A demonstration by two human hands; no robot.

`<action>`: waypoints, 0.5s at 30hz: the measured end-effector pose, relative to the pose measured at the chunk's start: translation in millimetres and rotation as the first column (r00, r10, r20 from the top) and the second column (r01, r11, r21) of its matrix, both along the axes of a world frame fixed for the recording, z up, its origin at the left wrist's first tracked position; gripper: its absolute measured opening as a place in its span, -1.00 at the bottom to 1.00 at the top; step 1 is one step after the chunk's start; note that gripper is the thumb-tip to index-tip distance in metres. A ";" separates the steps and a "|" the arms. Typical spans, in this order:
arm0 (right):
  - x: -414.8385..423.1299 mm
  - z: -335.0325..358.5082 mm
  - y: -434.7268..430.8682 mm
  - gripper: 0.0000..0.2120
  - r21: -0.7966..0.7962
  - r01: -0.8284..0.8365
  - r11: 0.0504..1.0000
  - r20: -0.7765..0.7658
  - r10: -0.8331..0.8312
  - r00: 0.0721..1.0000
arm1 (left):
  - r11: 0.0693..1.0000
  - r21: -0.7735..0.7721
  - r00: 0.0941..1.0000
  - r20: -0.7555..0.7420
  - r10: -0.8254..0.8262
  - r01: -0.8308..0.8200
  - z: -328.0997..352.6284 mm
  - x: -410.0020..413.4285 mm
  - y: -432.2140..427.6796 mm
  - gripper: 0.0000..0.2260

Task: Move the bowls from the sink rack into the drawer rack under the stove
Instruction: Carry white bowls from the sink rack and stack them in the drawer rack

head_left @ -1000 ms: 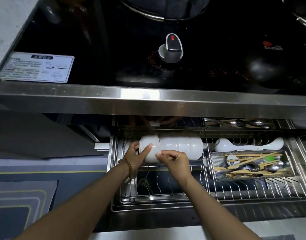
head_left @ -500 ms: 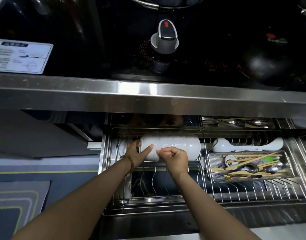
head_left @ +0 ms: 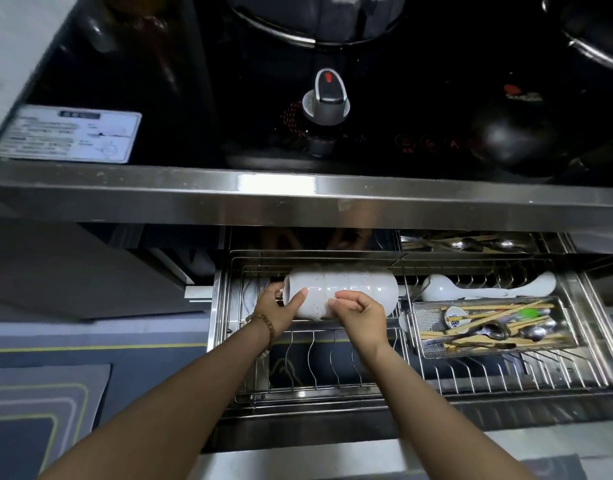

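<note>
The row of white bowls point(head_left: 353, 291) lies on its side, nested, along the back wires of the drawer rack point(head_left: 225, 344), just below the steel front edge of the stove point(head_left: 298, 199). The end bowl point(head_left: 300, 299), at the row's left, is in the left hand point(head_left: 275, 311). The thumb lies across its near wall and the other fingers wrap behind the rim, out of sight. The right hand point(head_left: 358, 315) has its fingers curled close together against the near side of the row. Whether they pinch a rim or only steady the bowls I cannot tell.

The likeliest trouble is a roll. The bowls are round and glazed, so if the end bowl is not seated between the wires when the hands let go, it could tip forward or slide left towards the rack's side wall. A hard shove to the right could knock the far bowl against the divider wire, with the white ladle point(head_left: 471, 289) just beyond it. Knuckles lifted carelessly would meet the steel edge overhead.

The front of this bay is bare wire, so there is room to draw both hands back. The cutlery basket point(head_left: 506, 351) sits near the right wrist but apart from it.
</note>
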State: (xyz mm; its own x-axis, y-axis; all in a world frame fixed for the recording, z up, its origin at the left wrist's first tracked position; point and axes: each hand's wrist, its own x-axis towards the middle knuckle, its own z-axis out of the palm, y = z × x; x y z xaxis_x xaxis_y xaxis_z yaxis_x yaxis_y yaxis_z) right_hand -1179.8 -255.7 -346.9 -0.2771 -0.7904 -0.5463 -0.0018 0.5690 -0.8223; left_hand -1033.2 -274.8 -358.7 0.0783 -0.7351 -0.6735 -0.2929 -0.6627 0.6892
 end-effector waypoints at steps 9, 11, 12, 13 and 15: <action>11.5 111.4 23.8 -0.76 -0.044 -0.259 0.965 -0.081 0.254 0.964 | 0.985 -0.161 0.993 -0.086 -0.082 0.067 118.1 37.5 26.9 -0.76; 22.3 148.8 30.0 -0.78 -0.036 -0.367 0.929 -0.125 0.361 0.924 | 0.975 -0.204 0.989 -0.103 -0.108 0.085 156.8 55.3 33.0 -0.77; 29.3 167.9 31.3 -0.79 -0.040 -0.418 0.907 -0.149 0.409 0.900 | 0.969 -0.230 0.988 -0.100 -0.116 0.090 178.4 65.3 35.7 -0.80; 38.2 189.1 32.1 -0.80 -0.056 -0.467 0.883 -0.176 0.452 0.875 | 0.961 -0.262 0.989 -0.094 -0.112 0.084 199.2 77.1 38.9 -0.85; 61.6 230.6 29.5 -0.78 -0.123 -0.538 0.834 -0.207 0.509 0.836 | 0.940 -0.334 0.993 -0.072 -0.096 0.067 241.5 106.1 44.2 -0.89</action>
State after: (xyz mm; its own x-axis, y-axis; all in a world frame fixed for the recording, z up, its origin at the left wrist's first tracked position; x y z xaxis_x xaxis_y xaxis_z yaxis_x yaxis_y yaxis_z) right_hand -1118.2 -226.2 -116.3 0.1333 -0.9170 -0.3758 -0.3987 0.2976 -0.8675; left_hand -927.1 -230.6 -117.2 -0.0389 -0.9186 -0.3933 -0.2660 -0.3699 0.8902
